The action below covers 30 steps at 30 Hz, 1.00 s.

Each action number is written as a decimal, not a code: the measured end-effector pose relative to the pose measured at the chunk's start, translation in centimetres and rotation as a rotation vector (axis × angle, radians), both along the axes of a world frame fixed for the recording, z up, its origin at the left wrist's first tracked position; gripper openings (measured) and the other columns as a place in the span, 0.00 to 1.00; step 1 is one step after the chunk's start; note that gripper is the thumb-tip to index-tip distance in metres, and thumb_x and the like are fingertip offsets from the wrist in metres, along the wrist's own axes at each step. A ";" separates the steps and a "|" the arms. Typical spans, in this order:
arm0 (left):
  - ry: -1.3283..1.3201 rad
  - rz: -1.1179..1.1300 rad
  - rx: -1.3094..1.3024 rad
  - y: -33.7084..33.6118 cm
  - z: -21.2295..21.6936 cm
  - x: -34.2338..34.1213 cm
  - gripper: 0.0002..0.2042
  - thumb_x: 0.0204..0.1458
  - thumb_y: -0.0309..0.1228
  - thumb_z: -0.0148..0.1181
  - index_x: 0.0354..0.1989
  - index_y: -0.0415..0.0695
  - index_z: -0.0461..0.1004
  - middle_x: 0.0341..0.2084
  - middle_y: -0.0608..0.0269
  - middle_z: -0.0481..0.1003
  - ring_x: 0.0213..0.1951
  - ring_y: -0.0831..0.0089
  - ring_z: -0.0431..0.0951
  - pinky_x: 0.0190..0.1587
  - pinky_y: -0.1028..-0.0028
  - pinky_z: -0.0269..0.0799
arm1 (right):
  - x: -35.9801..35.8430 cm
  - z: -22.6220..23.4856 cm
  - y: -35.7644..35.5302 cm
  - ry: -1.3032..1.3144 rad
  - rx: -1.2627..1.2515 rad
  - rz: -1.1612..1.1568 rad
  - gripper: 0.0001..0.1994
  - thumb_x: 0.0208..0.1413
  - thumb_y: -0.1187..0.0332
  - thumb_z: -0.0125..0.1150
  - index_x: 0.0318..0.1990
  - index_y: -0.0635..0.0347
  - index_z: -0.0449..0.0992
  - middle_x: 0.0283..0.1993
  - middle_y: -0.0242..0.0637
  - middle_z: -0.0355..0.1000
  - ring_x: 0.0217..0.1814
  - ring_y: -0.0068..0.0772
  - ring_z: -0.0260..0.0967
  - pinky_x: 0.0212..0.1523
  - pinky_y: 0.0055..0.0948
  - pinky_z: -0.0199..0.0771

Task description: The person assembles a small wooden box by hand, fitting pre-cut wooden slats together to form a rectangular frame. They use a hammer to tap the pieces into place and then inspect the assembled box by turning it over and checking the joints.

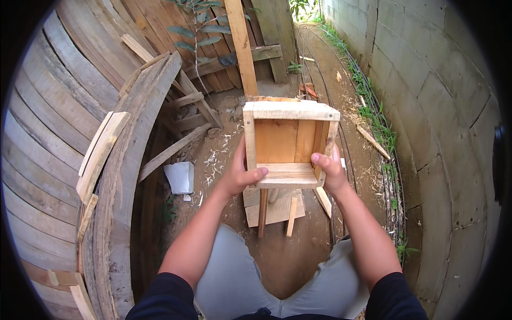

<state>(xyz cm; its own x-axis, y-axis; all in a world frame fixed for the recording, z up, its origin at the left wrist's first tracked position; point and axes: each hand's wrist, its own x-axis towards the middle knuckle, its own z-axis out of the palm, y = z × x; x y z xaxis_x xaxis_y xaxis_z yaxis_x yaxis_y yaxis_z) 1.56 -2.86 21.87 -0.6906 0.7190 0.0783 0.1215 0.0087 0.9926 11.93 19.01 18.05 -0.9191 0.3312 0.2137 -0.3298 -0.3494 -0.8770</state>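
Between my hands is a small open wooden box (pixel 290 111), tilted so that its inside faces me. Pale boards make its four sides, the bottom panel is more orange, and dark nail or screw heads show at the corners. My left hand (pixel 241 173) grips the left side, its thumb over the lower left corner. On the right side my right hand (pixel 332 168) is closed, with the thumb on the inner edge. The fingers behind the box are mostly hidden. Below it, a flat piece of board (pixel 256 216) and narrow sticks (pixel 292 217) are on the ground, partly covered.
A rough timber bench (pixel 120 176) with offcuts (pixel 101 154) on it runs along my left, beside a plank wall (pixel 40 122). A white block (pixel 180 177) lies near wood shavings. A concrete block wall (pixel 442 106) and thin cables (pixel 386 197) border the right.
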 end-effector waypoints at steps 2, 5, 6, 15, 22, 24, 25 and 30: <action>0.000 0.022 0.000 0.3 -0.2 -0.2 0.52 0.40 0.44 0.68 0.73 0.36 0.46 0.63 0.47 0.62 0.66 0.59 0.61 0.68 0.65 0.53 | -0.5 -0.9 0.1 -0.012 -0.059 0.018 0.34 0.45 0.58 0.66 0.60 0.66 0.66 0.55 0.40 0.70 0.57 0.32 0.67 0.61 0.33 0.64; -0.020 0.034 0.007 0.7 -0.8 -0.7 0.47 0.43 0.44 0.66 0.70 0.35 0.52 0.60 0.48 0.65 0.63 0.61 0.65 0.66 0.65 0.57 | -0.9 -1.3 0.0 -0.052 -0.119 0.021 0.33 0.47 0.58 0.65 0.60 0.66 0.66 0.54 0.41 0.71 0.56 0.33 0.68 0.60 0.34 0.65; -0.027 0.036 -0.001 0.7 -1.1 -0.9 0.44 0.44 0.44 0.66 0.68 0.34 0.53 0.58 0.49 0.66 0.61 0.62 0.67 0.65 0.65 0.59 | -0.9 -1.2 0.0 -0.069 -0.129 0.017 0.32 0.48 0.58 0.65 0.60 0.66 0.66 0.54 0.41 0.71 0.56 0.32 0.68 0.60 0.34 0.65; -0.236 0.091 -0.016 1.5 -3.1 -2.0 0.40 0.53 0.52 0.61 0.67 0.35 0.57 0.59 0.49 0.68 0.60 0.63 0.69 0.62 0.65 0.65 | -2.0 -2.1 0.4 -0.283 -0.285 0.088 0.25 0.55 0.56 0.59 0.55 0.63 0.69 0.49 0.42 0.72 0.53 0.34 0.70 0.56 0.36 0.70; -0.155 0.115 -0.020 2.0 -2.3 -1.9 0.38 0.53 0.53 0.58 0.64 0.34 0.62 0.54 0.49 0.71 0.56 0.65 0.72 0.60 0.69 0.65 | -2.1 -2.0 0.3 -0.283 -0.275 0.102 0.26 0.54 0.54 0.61 0.54 0.64 0.69 0.50 0.44 0.72 0.51 0.36 0.73 0.52 0.36 0.74; -0.139 0.113 0.001 1.9 -2.2 -2.1 0.36 0.53 0.51 0.58 0.62 0.34 0.63 0.53 0.50 0.72 0.54 0.65 0.73 0.59 0.69 0.65 | -2.0 -1.4 0.0 -0.302 -0.258 0.111 0.27 0.55 0.53 0.60 0.55 0.65 0.69 0.50 0.44 0.73 0.51 0.35 0.73 0.53 0.36 0.74; -0.140 0.111 0.001 1.9 -2.2 -2.3 0.35 0.52 0.50 0.58 0.62 0.34 0.63 0.52 0.49 0.72 0.54 0.65 0.73 0.59 0.69 0.65 | -2.0 -1.3 0.0 -0.312 -0.248 0.112 0.27 0.56 0.52 0.60 0.55 0.65 0.69 0.50 0.44 0.73 0.52 0.35 0.73 0.53 0.36 0.74; -0.205 0.101 -0.004 1.0 -1.0 -2.7 0.34 0.51 0.47 0.57 0.61 0.33 0.64 0.52 0.50 0.72 0.55 0.66 0.72 0.59 0.70 0.64 | -2.4 -1.6 0.8 -0.275 -0.238 0.250 0.29 0.58 0.51 0.59 0.58 0.65 0.66 0.51 0.44 0.73 0.51 0.34 0.75 0.51 0.33 0.78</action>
